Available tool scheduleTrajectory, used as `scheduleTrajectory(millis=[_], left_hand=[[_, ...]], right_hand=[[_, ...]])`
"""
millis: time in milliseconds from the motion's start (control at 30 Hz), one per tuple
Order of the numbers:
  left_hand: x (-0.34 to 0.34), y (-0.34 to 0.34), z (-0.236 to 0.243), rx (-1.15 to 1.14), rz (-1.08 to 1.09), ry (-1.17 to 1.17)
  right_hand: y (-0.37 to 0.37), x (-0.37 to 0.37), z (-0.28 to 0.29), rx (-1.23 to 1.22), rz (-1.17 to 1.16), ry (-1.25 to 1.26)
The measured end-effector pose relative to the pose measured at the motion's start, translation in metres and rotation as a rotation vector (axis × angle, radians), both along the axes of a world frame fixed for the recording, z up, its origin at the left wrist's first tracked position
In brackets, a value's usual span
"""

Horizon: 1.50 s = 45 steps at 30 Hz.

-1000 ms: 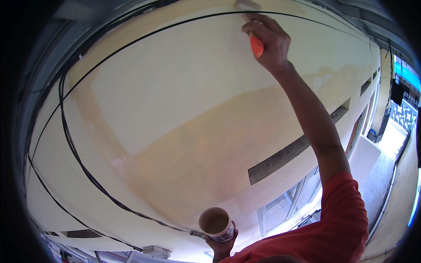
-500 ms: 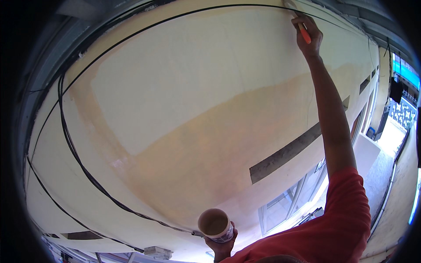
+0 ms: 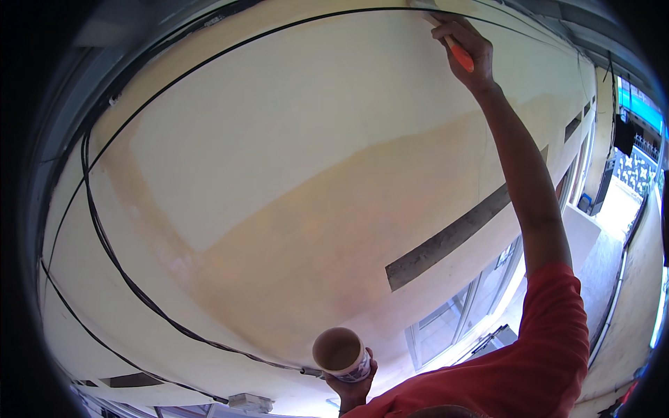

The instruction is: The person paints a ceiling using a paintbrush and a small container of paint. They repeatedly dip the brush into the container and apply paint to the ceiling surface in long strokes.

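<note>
High on the wall [image 3: 293, 90], my right hand [image 3: 468, 54] grips a paintbrush with an orange-and-wood handle [image 3: 460, 57]; its bristles meet the upper wall beside a thin black cable [image 3: 293, 21], blurred and partly behind it. The wall shows a pale area inside yellow-beige, patchy paint. At the bottom centre my left hand [image 3: 352, 386] is closed round a white cup-like container [image 3: 341, 352] with pale liquid inside. My right arm is stretched upward in a red sleeve.
Bundled cables [image 3: 118, 272] hang along the left. A dark recessed strip [image 3: 446, 237] and a window [image 3: 453, 313] are lower right. A metal roof edge [image 3: 585, 35] runs above. At the far right are a bright passage [image 3: 606, 258] and a patterned gate [image 3: 634, 174].
My right hand with the brush swept right and upward, then moved back slightly left. My left hand and the container shifted only slightly as the view moved a little.
</note>
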State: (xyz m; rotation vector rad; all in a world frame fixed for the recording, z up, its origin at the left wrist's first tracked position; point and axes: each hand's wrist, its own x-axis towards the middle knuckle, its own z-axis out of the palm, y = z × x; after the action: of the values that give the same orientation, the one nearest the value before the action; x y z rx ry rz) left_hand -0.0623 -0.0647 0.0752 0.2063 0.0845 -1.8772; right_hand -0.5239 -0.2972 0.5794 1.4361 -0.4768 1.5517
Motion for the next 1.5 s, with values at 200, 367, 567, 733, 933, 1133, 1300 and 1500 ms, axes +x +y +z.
scheduleTrajectory(millis=[200, 367, 567, 733, 933, 1133, 1300, 1500], left_hand=[[-0.003, -0.011, -0.008, 0.032, -0.033, 0.081], [0.006, 0.000, -0.011, 0.035, 0.000, 0.062], [-0.004, -0.013, -0.009, -0.043, -0.049, 0.120], [0.000, -0.012, -0.026, -0.009, -0.031, 0.103], [-0.002, -0.013, -0.022, -0.053, -0.046, 0.076], [-0.005, -0.015, -0.021, -0.092, -0.045, 0.047], [0.003, -0.003, -0.020, -0.132, -0.013, 0.053], [0.008, -0.002, -0.023, -0.125, -0.015, 0.058]], right_hand=[[-0.023, -0.100, 0.034, 0.005, -0.154, -0.311], [-0.004, -0.008, 0.012, 0.007, -0.096, -0.071], [-0.015, -0.068, 0.013, 0.022, 0.001, -0.320], [-0.005, -0.012, 0.009, -0.062, -0.138, -0.370], [0.034, 0.132, -0.037, -0.017, 0.046, 0.073], [0.044, 0.153, -0.045, -0.086, 0.007, 0.316], [0.019, 0.068, -0.027, -0.100, -0.117, -0.141], [0.028, 0.119, -0.038, -0.113, 0.015, -0.096]])
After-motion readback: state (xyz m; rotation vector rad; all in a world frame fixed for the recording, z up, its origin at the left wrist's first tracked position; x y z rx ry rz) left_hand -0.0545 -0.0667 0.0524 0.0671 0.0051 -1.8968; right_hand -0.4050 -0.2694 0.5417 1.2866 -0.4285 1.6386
